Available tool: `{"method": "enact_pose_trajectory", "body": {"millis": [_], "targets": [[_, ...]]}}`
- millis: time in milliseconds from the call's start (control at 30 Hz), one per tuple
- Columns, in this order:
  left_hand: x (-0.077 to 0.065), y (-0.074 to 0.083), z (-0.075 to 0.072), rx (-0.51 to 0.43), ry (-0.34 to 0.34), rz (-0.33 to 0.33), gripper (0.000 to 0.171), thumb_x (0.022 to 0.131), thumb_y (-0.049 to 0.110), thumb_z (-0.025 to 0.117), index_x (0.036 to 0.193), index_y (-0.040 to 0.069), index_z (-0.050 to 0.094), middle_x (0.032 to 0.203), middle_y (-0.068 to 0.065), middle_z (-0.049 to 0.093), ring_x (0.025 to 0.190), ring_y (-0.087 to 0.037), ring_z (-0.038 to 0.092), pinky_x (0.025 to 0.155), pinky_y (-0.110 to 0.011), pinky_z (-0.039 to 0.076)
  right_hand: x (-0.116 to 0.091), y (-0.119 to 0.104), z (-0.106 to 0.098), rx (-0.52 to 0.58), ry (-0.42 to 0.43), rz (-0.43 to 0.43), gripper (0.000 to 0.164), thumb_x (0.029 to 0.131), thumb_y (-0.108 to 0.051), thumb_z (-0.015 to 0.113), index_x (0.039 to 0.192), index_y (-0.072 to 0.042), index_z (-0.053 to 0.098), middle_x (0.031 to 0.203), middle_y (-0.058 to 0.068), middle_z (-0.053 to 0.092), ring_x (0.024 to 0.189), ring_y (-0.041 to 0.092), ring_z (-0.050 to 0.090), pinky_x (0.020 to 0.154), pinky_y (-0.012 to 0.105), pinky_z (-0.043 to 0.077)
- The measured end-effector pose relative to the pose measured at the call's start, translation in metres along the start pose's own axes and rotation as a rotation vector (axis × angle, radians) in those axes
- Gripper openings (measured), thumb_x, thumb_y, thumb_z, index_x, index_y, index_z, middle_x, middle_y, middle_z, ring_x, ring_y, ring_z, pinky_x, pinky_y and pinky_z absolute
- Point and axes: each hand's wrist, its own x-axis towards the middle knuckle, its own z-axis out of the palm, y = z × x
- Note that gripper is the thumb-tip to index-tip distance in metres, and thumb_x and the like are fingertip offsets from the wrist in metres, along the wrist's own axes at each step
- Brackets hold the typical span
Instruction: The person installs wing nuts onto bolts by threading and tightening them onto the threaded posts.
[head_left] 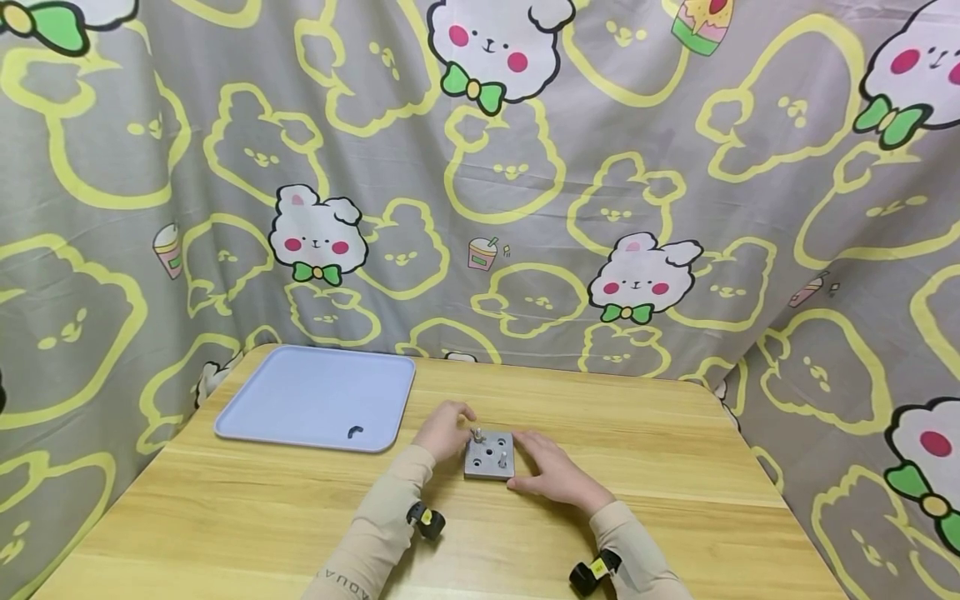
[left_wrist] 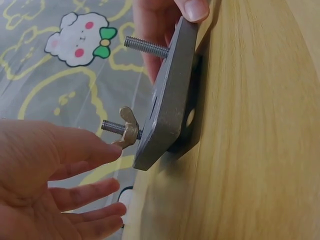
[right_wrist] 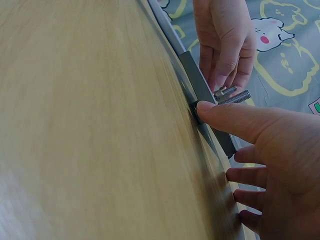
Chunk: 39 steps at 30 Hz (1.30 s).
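Note:
A square grey metal plate (head_left: 480, 469) with several holes lies on the table near its middle. Two threaded bolts stand up from it; the bare bolt (left_wrist: 146, 46) is nearer the right hand. The other carries a brass-coloured wing nut (left_wrist: 129, 129). My left hand (head_left: 444, 429) is at that far-left bolt, its thumb against a wing of the nut and the index fingertip hidden behind the thumb. The remaining fingers spread loosely. With my right hand (head_left: 555, 471) I hold the plate's right side, thumb (right_wrist: 212, 107) on the near edge and fingertips at the far corner.
A pale blue tray (head_left: 315, 392) stands at the table's back left, with a small dark curved piece (head_left: 355, 432) in it. Behind the wooden table (head_left: 637, 433) hangs a grey patterned curtain (head_left: 525, 242). Black straps (head_left: 426, 518) sit on both sleeves.

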Motion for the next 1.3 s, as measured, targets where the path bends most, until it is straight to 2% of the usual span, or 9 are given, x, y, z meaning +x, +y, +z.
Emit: {"method": "enact_pose_trajectory", "body": {"millis": [100,300,533,633,733,900,1000,1167,1300], "targets": [[-0.0003,0.0005,-0.0010,-0.006,0.011,-0.002,0.026,0.078,0.001,0.071,0.103,0.007,0.068,0.114,-0.019,0.063,0.108,-0.035,0.061,0.098,-0.050,0.050,-0.0001,-0.0005,-0.0004,0.001,0.000,0.001,0.084,0.083,-0.042,0.073,0.148,-0.004,0.036,0.152,0.027,0.036,0.143,0.046,0.029,0.115,0.066,0.024],[-0.0020,0.0044,-0.0032,-0.047,-0.036,-0.023,0.029,0.078,0.002,0.072,0.105,0.009,0.066,0.119,-0.019,0.062,0.114,-0.038,0.059,0.102,-0.053,0.047,-0.0002,-0.0008,-0.0004,0.000,-0.002,0.004,0.085,0.083,-0.042,0.073,0.149,-0.003,0.036,0.152,0.028,0.035,0.143,0.046,0.028,0.115,0.066,0.024],[-0.0022,0.0033,-0.0008,0.024,0.017,-0.028,0.015,0.075,0.001,0.074,0.081,0.008,0.062,0.094,-0.011,0.064,0.087,-0.023,0.058,0.081,-0.041,0.052,-0.0006,-0.0006,0.0000,0.001,0.000,0.000,0.086,0.082,-0.042,0.073,0.149,-0.003,0.036,0.152,0.028,0.035,0.143,0.046,0.029,0.115,0.066,0.024],[-0.0020,0.0040,-0.0015,0.038,0.000,-0.028,0.016,0.073,0.001,0.074,0.075,0.009,0.061,0.088,-0.008,0.066,0.080,-0.019,0.057,0.076,-0.037,0.052,-0.0008,-0.0011,-0.0005,0.002,0.001,-0.007,0.085,0.083,-0.042,0.073,0.148,-0.002,0.036,0.151,0.028,0.036,0.143,0.046,0.029,0.115,0.065,0.024],[-0.0022,0.0059,-0.0025,0.032,-0.046,-0.026,0.013,0.073,0.001,0.074,0.080,0.008,0.066,0.091,-0.008,0.069,0.082,-0.019,0.059,0.078,-0.038,0.053,-0.0010,-0.0018,-0.0011,0.002,0.000,-0.010,0.085,0.083,-0.041,0.073,0.148,-0.002,0.036,0.151,0.028,0.036,0.142,0.046,0.030,0.115,0.066,0.024],[-0.0025,0.0083,-0.0021,0.015,-0.126,-0.039,0.027,0.074,0.005,0.076,0.100,0.003,0.070,0.104,-0.012,0.068,0.096,-0.024,0.061,0.092,-0.044,0.052,-0.0009,-0.0024,-0.0017,0.004,-0.002,-0.010,0.084,0.083,-0.041,0.072,0.149,-0.003,0.036,0.151,0.027,0.036,0.143,0.046,0.029,0.115,0.066,0.024],[-0.0021,0.0081,-0.0007,0.010,-0.143,-0.033,0.029,0.076,0.008,0.077,0.103,0.003,0.070,0.107,-0.013,0.067,0.101,-0.027,0.061,0.096,-0.047,0.050,-0.0006,-0.0017,-0.0014,-0.002,-0.004,-0.014,0.084,0.084,-0.042,0.072,0.149,-0.003,0.036,0.151,0.027,0.037,0.143,0.046,0.030,0.115,0.065,0.024],[-0.0012,0.0050,0.0011,0.008,-0.075,-0.016,0.017,0.082,0.005,0.070,0.099,0.005,0.070,0.106,-0.013,0.068,0.101,-0.027,0.062,0.094,-0.046,0.051,-0.0006,-0.0012,-0.0011,-0.002,0.000,-0.023,0.084,0.083,-0.042,0.072,0.148,-0.002,0.036,0.151,0.027,0.037,0.143,0.046,0.029,0.115,0.065,0.024],[-0.0013,0.0024,0.0006,0.022,0.006,-0.013,0.012,0.081,0.004,0.069,0.094,0.005,0.068,0.099,-0.013,0.066,0.087,-0.023,0.059,0.081,-0.040,0.052,-0.0010,-0.0013,-0.0012,0.002,0.005,-0.026,0.084,0.083,-0.041,0.073,0.148,-0.002,0.036,0.151,0.027,0.038,0.142,0.047,0.030,0.115,0.065,0.024]]}}
